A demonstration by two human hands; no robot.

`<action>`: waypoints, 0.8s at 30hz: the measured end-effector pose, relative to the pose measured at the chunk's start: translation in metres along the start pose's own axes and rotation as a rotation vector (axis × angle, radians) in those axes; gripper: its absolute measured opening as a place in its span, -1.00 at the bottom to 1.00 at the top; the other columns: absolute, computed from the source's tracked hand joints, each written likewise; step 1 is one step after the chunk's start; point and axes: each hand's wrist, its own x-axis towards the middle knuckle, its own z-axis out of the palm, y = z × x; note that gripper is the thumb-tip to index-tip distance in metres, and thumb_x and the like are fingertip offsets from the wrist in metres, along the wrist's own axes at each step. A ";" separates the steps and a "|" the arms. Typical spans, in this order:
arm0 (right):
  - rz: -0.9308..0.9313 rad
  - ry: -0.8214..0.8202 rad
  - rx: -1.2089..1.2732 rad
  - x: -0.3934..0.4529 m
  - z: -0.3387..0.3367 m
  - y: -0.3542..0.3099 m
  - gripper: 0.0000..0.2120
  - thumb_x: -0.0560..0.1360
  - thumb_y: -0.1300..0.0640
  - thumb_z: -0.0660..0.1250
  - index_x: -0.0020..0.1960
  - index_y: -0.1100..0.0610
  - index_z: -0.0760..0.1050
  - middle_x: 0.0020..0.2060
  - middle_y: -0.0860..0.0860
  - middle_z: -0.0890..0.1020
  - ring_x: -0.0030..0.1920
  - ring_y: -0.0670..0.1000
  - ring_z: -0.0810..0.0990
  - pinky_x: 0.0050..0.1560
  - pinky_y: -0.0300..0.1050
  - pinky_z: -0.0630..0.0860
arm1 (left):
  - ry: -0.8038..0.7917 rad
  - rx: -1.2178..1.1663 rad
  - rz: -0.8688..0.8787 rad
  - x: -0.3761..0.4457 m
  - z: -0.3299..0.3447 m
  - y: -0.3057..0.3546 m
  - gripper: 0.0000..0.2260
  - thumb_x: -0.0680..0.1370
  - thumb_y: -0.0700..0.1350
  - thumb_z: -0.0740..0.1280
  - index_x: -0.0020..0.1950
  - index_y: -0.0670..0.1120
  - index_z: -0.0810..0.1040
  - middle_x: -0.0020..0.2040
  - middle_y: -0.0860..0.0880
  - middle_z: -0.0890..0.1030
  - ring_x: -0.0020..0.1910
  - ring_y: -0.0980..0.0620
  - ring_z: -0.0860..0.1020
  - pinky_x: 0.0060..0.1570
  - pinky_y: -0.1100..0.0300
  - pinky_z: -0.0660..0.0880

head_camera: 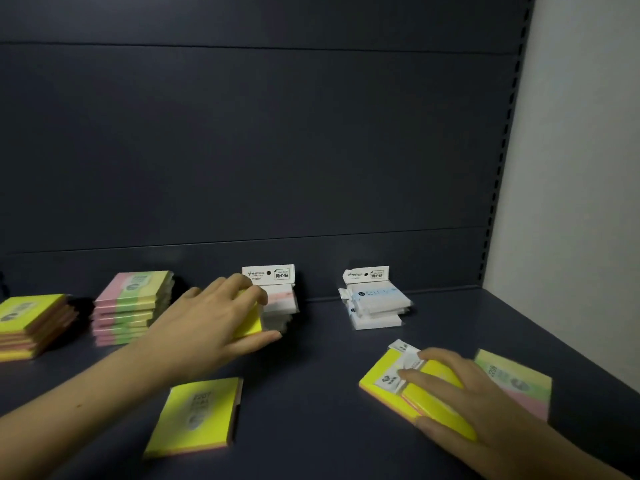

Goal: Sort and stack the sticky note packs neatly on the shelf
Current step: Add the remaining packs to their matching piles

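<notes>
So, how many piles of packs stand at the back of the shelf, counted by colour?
Yellow pile: 1
Striped pile: 1
White piles: 2
Total: 4

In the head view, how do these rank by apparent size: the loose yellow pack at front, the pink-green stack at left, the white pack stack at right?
1. Loose yellow pack, though nearest the camera.
2. Pink-green stack.
3. White pack stack.
</notes>
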 end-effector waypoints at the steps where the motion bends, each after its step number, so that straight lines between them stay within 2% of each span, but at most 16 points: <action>1: -0.017 0.000 -0.002 0.000 0.000 0.001 -0.25 -0.13 -0.61 -0.57 0.08 -0.69 -0.27 0.40 -0.34 -0.18 0.22 -0.31 0.01 0.43 -0.17 0.06 | 0.000 0.005 -0.011 -0.002 0.000 -0.001 -0.36 0.39 0.49 -0.24 0.25 0.20 0.30 0.26 0.15 0.34 0.19 0.11 0.42 0.08 0.16 0.40; 4: -0.039 0.088 -0.005 0.007 0.002 0.003 -0.28 -0.11 -0.61 -0.62 0.08 -0.68 -0.47 0.20 -0.51 -0.27 0.21 -0.32 0.07 0.39 -0.22 0.10 | 0.004 -0.006 -0.054 -0.010 0.001 -0.006 -0.34 0.39 0.49 -0.23 0.28 0.19 0.31 0.27 0.15 0.34 0.20 0.11 0.42 0.10 0.15 0.42; 5: -0.042 0.135 0.013 0.011 0.003 0.003 -0.31 -0.05 -0.62 -0.59 0.11 -0.67 -0.47 0.20 -0.54 -0.26 0.21 -0.33 0.12 0.34 -0.24 0.12 | 0.003 -0.009 -0.064 -0.013 0.002 -0.009 -0.34 0.39 0.49 -0.22 0.28 0.19 0.31 0.27 0.15 0.34 0.20 0.10 0.43 0.11 0.14 0.42; 6: -0.061 0.199 0.044 0.015 0.002 0.000 -0.35 0.08 -0.64 -0.51 0.18 -0.67 -0.37 0.24 -0.55 -0.19 0.22 -0.33 0.18 0.30 -0.24 0.14 | 0.001 -0.009 -0.072 -0.017 0.003 -0.011 -0.35 0.40 0.49 -0.21 0.29 0.19 0.31 0.26 0.15 0.34 0.20 0.10 0.43 0.12 0.13 0.42; 7: -0.087 0.281 0.085 0.019 0.002 -0.006 -0.42 0.24 -0.63 -0.36 0.26 -0.65 -0.15 0.29 -0.51 -0.03 0.24 -0.26 0.28 0.28 -0.20 0.21 | -0.001 -0.008 -0.078 -0.022 0.005 -0.015 -0.36 0.40 0.49 -0.20 0.29 0.19 0.30 0.26 0.15 0.34 0.20 0.10 0.43 0.12 0.13 0.42; 8: -0.122 0.405 0.125 0.024 0.003 -0.012 -0.49 0.39 -0.55 -0.17 0.31 -0.55 0.11 0.30 -0.39 0.19 0.20 -0.14 0.43 0.22 -0.14 0.31 | -0.003 -0.013 -0.083 -0.027 0.005 -0.020 -0.37 0.40 0.49 -0.19 0.29 0.20 0.29 0.25 0.15 0.34 0.19 0.10 0.43 0.13 0.14 0.41; 9: -0.153 0.513 0.142 0.029 0.002 -0.021 -0.55 0.47 -0.45 -0.02 0.30 -0.41 0.32 0.25 -0.23 0.36 0.10 -0.02 0.54 0.13 -0.10 0.39 | -0.007 -0.026 -0.090 -0.032 0.006 -0.026 -0.37 0.40 0.49 -0.18 0.28 0.20 0.29 0.25 0.15 0.33 0.19 0.10 0.42 0.14 0.14 0.41; 10: -0.170 0.575 0.157 0.036 0.002 -0.033 -0.59 0.47 -0.36 0.09 0.25 -0.32 0.43 0.18 -0.15 0.45 0.03 0.05 0.58 0.07 -0.09 0.43 | -0.012 -0.043 -0.098 -0.039 0.005 -0.034 -0.38 0.40 0.49 -0.17 0.28 0.20 0.28 0.24 0.15 0.32 0.19 0.10 0.41 0.15 0.14 0.41; 11: -0.175 0.585 0.187 0.043 -0.001 -0.047 -0.61 0.44 -0.34 0.12 0.20 -0.29 0.48 0.13 -0.17 0.47 0.01 0.04 0.58 0.06 -0.11 0.42 | -0.013 -0.058 -0.101 -0.046 0.004 -0.042 -0.39 0.40 0.49 -0.17 0.26 0.20 0.28 0.24 0.14 0.31 0.20 0.10 0.40 0.17 0.13 0.41; 13: -0.192 0.580 0.231 0.057 -0.005 -0.078 -0.56 0.37 -0.46 0.09 0.12 -0.33 0.48 0.08 -0.29 0.43 0.06 -0.09 0.53 0.06 -0.22 0.37 | -0.009 -0.068 -0.094 -0.061 0.002 -0.063 -0.41 0.41 0.50 -0.15 0.24 0.20 0.28 0.24 0.14 0.31 0.19 0.09 0.41 0.17 0.12 0.40; 15: -0.204 0.583 0.241 0.073 -0.007 -0.110 -0.48 0.35 -0.54 0.00 0.13 -0.34 0.47 0.06 -0.32 0.41 0.09 -0.20 0.49 0.03 -0.32 0.33 | -0.011 -0.059 -0.083 -0.077 -0.002 -0.087 -0.42 0.41 0.50 -0.14 0.23 0.20 0.29 0.24 0.14 0.32 0.18 0.08 0.41 0.16 0.14 0.39; 18: -0.216 0.600 0.275 0.097 -0.006 -0.161 -0.44 0.34 -0.56 -0.04 0.09 -0.32 0.50 0.04 -0.31 0.42 0.10 -0.21 0.47 0.06 -0.40 0.29 | -0.024 -0.076 -0.084 -0.100 -0.010 -0.133 -0.42 0.40 0.49 -0.14 0.22 0.21 0.30 0.22 0.15 0.32 0.12 0.11 0.36 0.16 0.18 0.37; 21: -0.196 0.610 0.313 0.115 -0.012 -0.213 -0.66 0.35 -0.51 0.06 -0.02 -0.42 0.44 0.04 -0.31 0.43 0.11 -0.22 0.46 0.09 -0.37 0.31 | -0.018 -0.107 -0.086 -0.118 -0.019 -0.181 -0.41 0.40 0.50 -0.12 0.26 0.22 0.29 0.21 0.15 0.31 0.12 0.14 0.34 0.15 0.25 0.37; 24: -0.185 0.631 0.380 0.136 -0.026 -0.258 -0.78 0.42 -0.32 0.18 0.00 -0.33 0.49 0.02 -0.24 0.46 0.10 -0.16 0.48 0.13 -0.22 0.36 | -0.037 -0.151 -0.095 -0.126 -0.027 -0.213 -0.48 0.43 0.49 -0.04 0.24 0.24 0.30 0.19 0.15 0.34 0.13 0.16 0.32 0.14 0.24 0.40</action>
